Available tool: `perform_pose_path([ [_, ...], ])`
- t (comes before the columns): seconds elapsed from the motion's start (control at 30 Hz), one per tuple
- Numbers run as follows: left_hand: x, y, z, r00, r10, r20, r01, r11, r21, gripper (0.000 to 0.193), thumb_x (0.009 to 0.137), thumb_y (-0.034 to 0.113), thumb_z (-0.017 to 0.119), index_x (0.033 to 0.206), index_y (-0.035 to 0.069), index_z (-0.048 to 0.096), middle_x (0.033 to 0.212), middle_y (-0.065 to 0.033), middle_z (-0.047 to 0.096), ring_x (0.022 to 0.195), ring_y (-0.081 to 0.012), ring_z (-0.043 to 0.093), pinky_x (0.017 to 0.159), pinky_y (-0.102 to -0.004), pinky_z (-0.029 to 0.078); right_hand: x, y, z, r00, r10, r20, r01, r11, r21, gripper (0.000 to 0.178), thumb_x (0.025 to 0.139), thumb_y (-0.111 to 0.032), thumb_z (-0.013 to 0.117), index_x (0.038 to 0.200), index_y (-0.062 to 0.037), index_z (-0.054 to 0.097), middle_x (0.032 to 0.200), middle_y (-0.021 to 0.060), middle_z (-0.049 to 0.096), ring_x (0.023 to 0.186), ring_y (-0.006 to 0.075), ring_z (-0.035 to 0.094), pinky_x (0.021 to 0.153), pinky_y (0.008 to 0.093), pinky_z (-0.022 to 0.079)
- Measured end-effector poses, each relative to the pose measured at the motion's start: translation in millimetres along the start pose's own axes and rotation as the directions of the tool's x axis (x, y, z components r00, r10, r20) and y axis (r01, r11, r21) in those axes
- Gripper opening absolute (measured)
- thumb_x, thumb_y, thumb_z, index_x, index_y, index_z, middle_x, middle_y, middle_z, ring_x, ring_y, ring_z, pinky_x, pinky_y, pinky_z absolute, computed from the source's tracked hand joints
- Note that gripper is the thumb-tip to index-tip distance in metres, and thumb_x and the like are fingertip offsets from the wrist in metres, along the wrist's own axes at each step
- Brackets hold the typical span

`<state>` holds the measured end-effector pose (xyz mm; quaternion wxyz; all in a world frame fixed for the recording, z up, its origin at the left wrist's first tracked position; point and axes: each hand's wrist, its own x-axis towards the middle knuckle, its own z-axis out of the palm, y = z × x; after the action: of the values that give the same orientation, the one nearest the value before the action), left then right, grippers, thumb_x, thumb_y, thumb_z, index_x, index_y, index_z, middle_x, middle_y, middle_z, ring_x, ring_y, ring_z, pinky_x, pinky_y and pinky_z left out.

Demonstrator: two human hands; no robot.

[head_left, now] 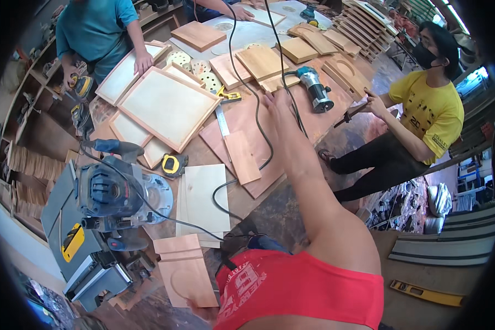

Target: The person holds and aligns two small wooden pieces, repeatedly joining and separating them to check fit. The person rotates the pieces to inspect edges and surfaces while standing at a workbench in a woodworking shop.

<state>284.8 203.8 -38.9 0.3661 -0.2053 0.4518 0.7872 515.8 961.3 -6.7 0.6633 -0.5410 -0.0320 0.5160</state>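
My left hand [204, 312], low in the view and partly hidden, grips the lower edge of a wooden board [195, 258]. That board has a straight groove across it and a round groove below. My right arm stretches far across the workbench. At its end my right hand [280, 100] closes on the near edge of a small light wooden board [279, 82], beside a stack of boards [261, 63]; its fingertips are partly hidden. A black cable passes by that hand. Just right of it stands a teal trim router [315, 91].
Framed panels [168, 107], a tape measure [174, 164], a metal square [222, 121] and thin sheets [203, 192] lie on the bench. A large blue router [110, 187] stands at left. A person in yellow [432, 110] holds a grooved board; another in teal [96, 33] handles a sander.
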Motion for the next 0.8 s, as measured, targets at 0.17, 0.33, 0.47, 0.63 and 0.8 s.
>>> perform_pose_path([
  [0.17,-13,-14,11,0.995,0.095,-0.042,-0.094,0.995,0.026,0.076,0.092,0.053,0.068,0.151,0.010,0.044,0.144,-0.0126,0.056,0.131,-0.0325,0.055,0.110,-0.0499,0.047,3,-8,11,0.990,0.138,0.037,-0.125,0.963,-0.239,0.021,0.097,-0.022,0.066,0.113,-0.0102,0.059,0.087,0.0067,0.060,0.060,0.0171,0.055,0.048,0.0323,0.045],
  [0.33,-22,-19,22,0.997,0.070,-0.018,-0.070,0.998,-0.002,0.076,0.091,0.049,0.070,0.151,0.012,0.043,0.144,-0.0123,0.056,0.131,-0.0324,0.055,0.109,-0.0494,0.048,17,-6,19,0.914,0.296,0.277,-0.281,0.955,-0.092,0.016,0.095,-0.023,0.071,0.098,-0.0157,0.057,0.074,-0.0018,0.046,0.047,0.0090,0.034,0.042,0.0260,0.031],
  [0.47,-27,-22,38,0.994,0.089,-0.064,-0.091,0.995,-0.029,0.076,0.090,0.048,0.071,0.151,0.012,0.043,0.143,-0.0121,0.056,0.130,-0.0330,0.055,0.109,-0.0496,0.049,5,-7,9,0.790,0.346,0.505,-0.450,0.888,0.096,0.017,0.093,-0.022,0.072,0.099,-0.0170,0.057,0.071,-0.0030,0.045,0.045,0.0075,0.034,0.043,0.0245,0.030],
  [0.63,-15,-18,22,0.996,0.066,-0.054,-0.066,0.998,0.004,0.076,0.089,0.046,0.071,0.151,0.012,0.042,0.142,-0.0120,0.057,0.129,-0.0330,0.056,0.107,-0.0497,0.050,-37,-22,-12,0.630,0.359,0.688,-0.608,0.780,0.150,0.017,0.091,-0.025,0.070,0.103,-0.0141,0.064,0.067,-0.0025,0.052,0.043,0.0070,0.037,0.046,0.0241,0.032],
  [0.8,-30,-5,53,0.999,0.001,-0.051,0.002,0.998,0.068,0.076,0.089,0.043,0.071,0.151,0.010,0.041,0.140,-0.0121,0.057,0.128,-0.0324,0.057,0.105,-0.0497,0.051,-102,-20,-52,0.564,0.364,0.742,-0.679,0.715,0.165,0.017,0.093,-0.026,0.066,0.101,-0.0107,0.066,0.069,-0.0024,0.057,0.044,0.0068,0.038,0.046,0.0250,0.032],
])
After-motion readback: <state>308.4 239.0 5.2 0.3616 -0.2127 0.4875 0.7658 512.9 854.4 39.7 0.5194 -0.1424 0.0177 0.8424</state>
